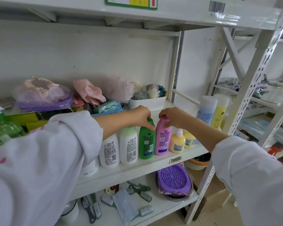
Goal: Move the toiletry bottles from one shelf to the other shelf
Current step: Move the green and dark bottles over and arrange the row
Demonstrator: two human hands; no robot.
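Fingers [151,123] of my left hand [141,117] curl round the neck of the green bottle [147,142], just under its cap; those of my right hand [173,117] close over the cap and shoulder of the pink bottle [163,139]; so each hand is grasping one bottle, and both bottles stand upright on the middle shelf [137,168], touching side by side near its front edge. To the left of the green one stand two white bottles [128,145] in the same row, the nearer with a pale green top; my left sleeve [55,144] hides part of another white one further along. To the right of the pink bottle sit two small yellow pump bottles [177,141], one behind the other; beyond them, by the upright post, two tall tubes [207,110] stand together, one pale blue, one yellow. Behind my hands a white tub [148,101] holds bath sponges, with a blue basket [108,109] and bagged shower caps [42,92] to its left. On the lower shelf [162,207] lie several brushes [142,194] and a purple round mat [174,180] in wrapping.
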